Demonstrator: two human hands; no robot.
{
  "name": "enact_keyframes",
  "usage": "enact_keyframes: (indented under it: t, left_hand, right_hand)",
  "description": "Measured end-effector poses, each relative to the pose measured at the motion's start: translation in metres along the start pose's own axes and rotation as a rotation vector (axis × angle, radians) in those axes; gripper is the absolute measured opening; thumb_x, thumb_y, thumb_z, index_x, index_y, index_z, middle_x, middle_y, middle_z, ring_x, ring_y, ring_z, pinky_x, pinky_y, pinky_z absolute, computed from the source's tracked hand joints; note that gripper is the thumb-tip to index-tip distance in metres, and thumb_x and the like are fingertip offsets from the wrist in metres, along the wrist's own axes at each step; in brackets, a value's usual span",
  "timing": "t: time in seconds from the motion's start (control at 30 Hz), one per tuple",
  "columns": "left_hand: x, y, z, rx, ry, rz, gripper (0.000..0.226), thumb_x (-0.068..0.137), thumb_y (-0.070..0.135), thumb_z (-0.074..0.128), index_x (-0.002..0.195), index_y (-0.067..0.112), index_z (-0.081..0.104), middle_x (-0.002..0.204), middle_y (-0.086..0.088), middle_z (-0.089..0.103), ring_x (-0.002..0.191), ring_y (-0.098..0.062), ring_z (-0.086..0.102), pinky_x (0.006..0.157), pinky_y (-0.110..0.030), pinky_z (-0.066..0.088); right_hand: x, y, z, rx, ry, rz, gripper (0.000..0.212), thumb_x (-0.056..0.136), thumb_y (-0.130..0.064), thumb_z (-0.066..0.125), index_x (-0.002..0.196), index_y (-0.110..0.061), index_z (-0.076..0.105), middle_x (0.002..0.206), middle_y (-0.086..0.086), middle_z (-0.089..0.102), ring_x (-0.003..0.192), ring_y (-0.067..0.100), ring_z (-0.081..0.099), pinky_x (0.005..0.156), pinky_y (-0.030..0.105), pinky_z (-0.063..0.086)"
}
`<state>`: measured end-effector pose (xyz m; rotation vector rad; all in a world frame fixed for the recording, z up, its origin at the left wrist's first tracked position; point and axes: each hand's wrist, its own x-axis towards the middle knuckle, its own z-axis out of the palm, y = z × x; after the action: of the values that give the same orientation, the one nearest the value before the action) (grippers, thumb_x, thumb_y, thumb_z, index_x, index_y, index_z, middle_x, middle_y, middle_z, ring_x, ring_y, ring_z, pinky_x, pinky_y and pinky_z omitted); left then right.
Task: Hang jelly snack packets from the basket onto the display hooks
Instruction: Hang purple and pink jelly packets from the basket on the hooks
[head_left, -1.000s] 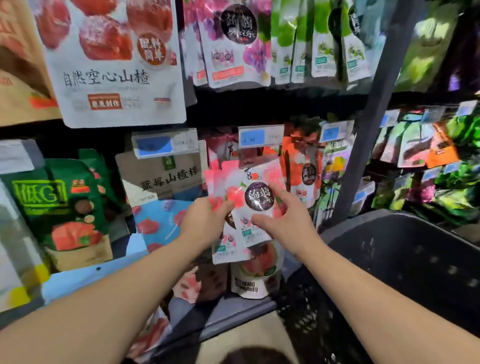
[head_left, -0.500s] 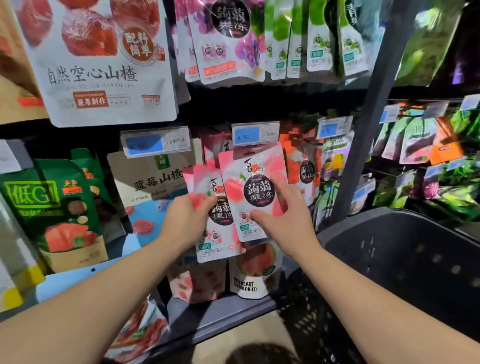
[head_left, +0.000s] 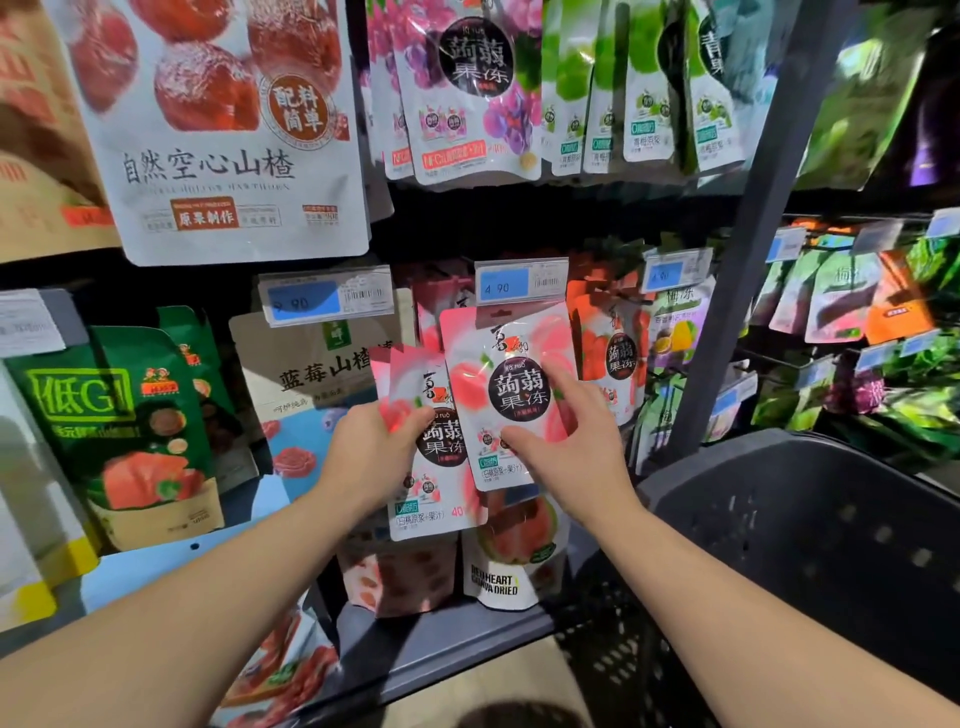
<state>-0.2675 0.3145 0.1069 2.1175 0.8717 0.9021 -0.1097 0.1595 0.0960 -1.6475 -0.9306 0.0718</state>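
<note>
Shop shelving crowded with hanging snack bags fills our view, dim between the rows. Our right hand (head_left: 576, 457) lies on the raised peach packet (head_left: 511, 384), fingers spread wide and fairly straight, with forefinger and thumb flat on its printed front. Straight above our fingertips, that packet's top edge tucks just under the 4.90 price tag (head_left: 519, 283); we cannot tell how it hangs behind the tag. Our left hand (head_left: 374, 457) grips a fan of spare packets (head_left: 431, 467), thumb curled over the front and the other fingers hidden behind. The fan's right edge slips under the raised peach packet, just left of our right thumb.

Room is tight. On the outer side of our right fingers, the red jelly packets (head_left: 613, 353) hang just beside the raised packet's edge. Farther out that way stands a dark upright post (head_left: 753, 223). Below our right wrist the black basket (head_left: 779, 519) sits close against the shelving. Beyond our left knuckles hangs a blueberry hawthorn bag (head_left: 322, 374), just beside them. Beneath both hands a guava packet (head_left: 509, 571) stands behind the grey shelf lip (head_left: 441, 639). Above the tag, a dark open band separates this row from the grape jelly packets (head_left: 467, 88).
</note>
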Motion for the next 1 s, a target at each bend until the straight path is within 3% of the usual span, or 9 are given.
enact_keyframes:
  t: [0.17,0.4,0.57,0.77,0.83,0.9,1.0]
  left_hand:
    - [0.001,-0.001,-0.004,0.006,0.021,0.008,0.054,0.098,0.039,0.063,0.054,0.011,0.048,0.046,-0.004,0.045,0.047,-0.019,0.041,0.059,-0.036,0.039]
    - [0.000,0.001,-0.009,-0.006,0.012,0.004,0.056,0.099,0.040,0.062,0.056,0.007,0.048,0.049,-0.011,0.044,0.047,-0.019,0.040,0.059,-0.038,0.041]
    - [-0.001,0.000,-0.014,0.021,0.033,0.006,0.057,0.098,0.040,0.062,0.053,0.008,0.048,0.052,-0.018,0.050,0.050,-0.025,0.045,0.065,-0.043,0.048]
    - [0.001,-0.007,-0.021,0.023,0.055,-0.032,0.055,0.098,0.040,0.063,0.054,0.012,0.049,0.044,-0.002,0.049,0.046,-0.014,0.044,0.058,-0.036,0.040]
    - [0.004,-0.011,-0.024,0.012,0.075,-0.049,0.053,0.097,0.043,0.064,0.057,0.009,0.052,0.048,-0.007,0.052,0.051,-0.021,0.047,0.061,-0.038,0.044]
    - [0.006,-0.014,-0.027,0.016,0.086,-0.055,0.052,0.096,0.043,0.063,0.060,0.007,0.055,0.050,-0.010,0.052,0.053,-0.024,0.046,0.061,-0.039,0.043]
    - [0.006,-0.017,-0.031,0.015,0.067,-0.061,0.051,0.097,0.042,0.063,0.052,0.020,0.056,0.045,0.001,0.050,0.049,-0.018,0.045,0.059,-0.036,0.041]
  right_hand:
    - [0.006,-0.004,0.004,0.064,0.014,0.026,0.083,0.076,-0.028,0.087,0.147,-0.040,0.047,0.133,-0.019,0.049,0.131,-0.002,0.045,0.118,0.033,0.038]
    - [0.014,0.001,0.007,0.033,-0.009,0.046,0.085,0.076,-0.033,0.086,0.149,-0.040,0.045,0.132,-0.015,0.049,0.132,0.003,0.046,0.118,0.035,0.038]
    - [0.023,0.011,0.011,-0.005,-0.061,0.060,0.087,0.080,-0.029,0.083,0.153,-0.041,0.038,0.130,-0.011,0.045,0.125,0.005,0.049,0.110,0.024,0.040]
    - [0.048,0.022,0.031,-0.031,-0.073,0.071,0.083,0.082,-0.027,0.079,0.152,-0.042,0.037,0.145,-0.008,0.041,0.134,0.006,0.041,0.116,0.030,0.034]
    - [0.057,0.026,0.042,-0.029,-0.076,0.081,0.080,0.084,-0.027,0.077,0.153,-0.037,0.038,0.146,-0.007,0.040,0.134,0.006,0.040,0.114,0.028,0.032]
    - [0.066,0.028,0.052,-0.047,-0.079,0.089,0.072,0.087,-0.028,0.076,0.151,-0.032,0.042,0.138,-0.005,0.042,0.127,0.008,0.045,0.108,0.025,0.034]
    - [0.081,0.033,0.070,-0.116,-0.060,0.116,0.059,0.087,-0.029,0.075,0.141,-0.026,0.051,0.125,-0.001,0.044,0.110,0.016,0.056,0.101,0.030,0.044]
